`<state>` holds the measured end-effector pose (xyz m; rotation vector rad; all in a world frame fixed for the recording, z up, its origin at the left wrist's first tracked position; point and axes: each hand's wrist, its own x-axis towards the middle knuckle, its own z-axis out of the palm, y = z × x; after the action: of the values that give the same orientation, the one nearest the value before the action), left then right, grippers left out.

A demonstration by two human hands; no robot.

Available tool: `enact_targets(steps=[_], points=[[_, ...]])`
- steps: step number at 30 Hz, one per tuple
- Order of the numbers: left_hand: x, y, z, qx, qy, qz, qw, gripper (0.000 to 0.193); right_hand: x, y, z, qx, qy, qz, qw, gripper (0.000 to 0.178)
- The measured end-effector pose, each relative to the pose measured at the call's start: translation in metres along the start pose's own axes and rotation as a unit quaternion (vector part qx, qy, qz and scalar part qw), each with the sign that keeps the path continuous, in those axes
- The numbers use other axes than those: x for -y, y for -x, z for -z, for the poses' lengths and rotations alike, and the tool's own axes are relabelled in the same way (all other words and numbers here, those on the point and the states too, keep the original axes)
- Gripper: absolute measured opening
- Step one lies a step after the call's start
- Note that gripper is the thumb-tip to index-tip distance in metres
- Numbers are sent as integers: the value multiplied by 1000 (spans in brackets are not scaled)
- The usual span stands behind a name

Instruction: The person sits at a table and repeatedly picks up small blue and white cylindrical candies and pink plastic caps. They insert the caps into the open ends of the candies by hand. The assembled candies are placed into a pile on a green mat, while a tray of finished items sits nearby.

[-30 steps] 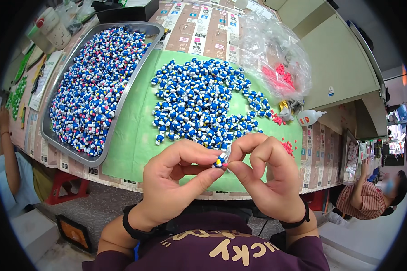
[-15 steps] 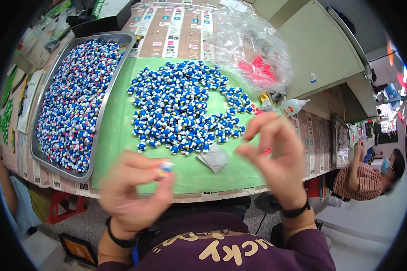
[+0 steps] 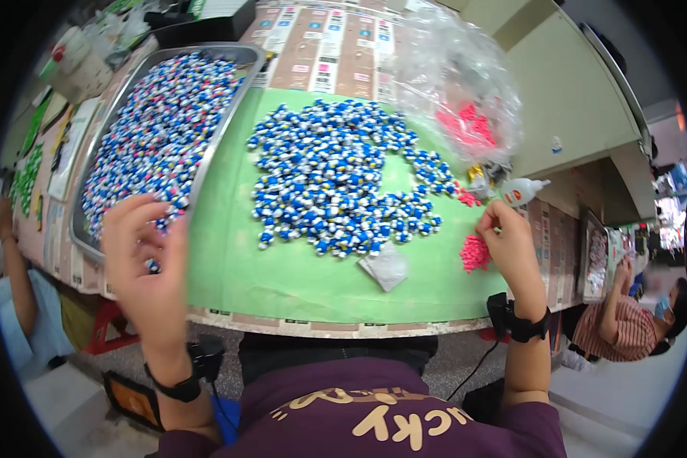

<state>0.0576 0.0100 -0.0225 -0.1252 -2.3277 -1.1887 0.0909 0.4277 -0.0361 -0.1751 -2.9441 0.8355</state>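
Observation:
My left hand is over the near end of a metal tray full of small blue-and-white figure pieces. Its fingers are curved and apart, with tray pieces showing between them; I see nothing gripped. My right hand is at the right of the green mat, thumb and forefinger pinched together. Whatever lies in that pinch is too small to make out. Tiny pink pieces lie in a heap just left of this hand. A broad pile of blue-and-white pieces covers the middle of the mat.
A folded whitish pad lies in front of the pile. At the right stand a white squeeze bottle and a clear plastic bag with pink pieces in it. A pale cabinet rises behind. Other people sit at both sides.
My left hand has gone left to the tray, and the small figure piece it pinched no longer shows there. My right hand has moved right and closed to a pinch beside the pink heap.

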Motion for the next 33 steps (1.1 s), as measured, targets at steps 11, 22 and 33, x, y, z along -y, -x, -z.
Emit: enact_targets(steps=[11,22,33], points=[[-8,19,-44,268,-54,-10,962,25,7,5,-15,-55,185,106,975,12],[-25,16,-29,258,148,57,953,18,23,0,-8,37,68,33,996,13],[-82,35,-60,370,446,188,793,12,125,29,0,105,-299,216,923,22]])
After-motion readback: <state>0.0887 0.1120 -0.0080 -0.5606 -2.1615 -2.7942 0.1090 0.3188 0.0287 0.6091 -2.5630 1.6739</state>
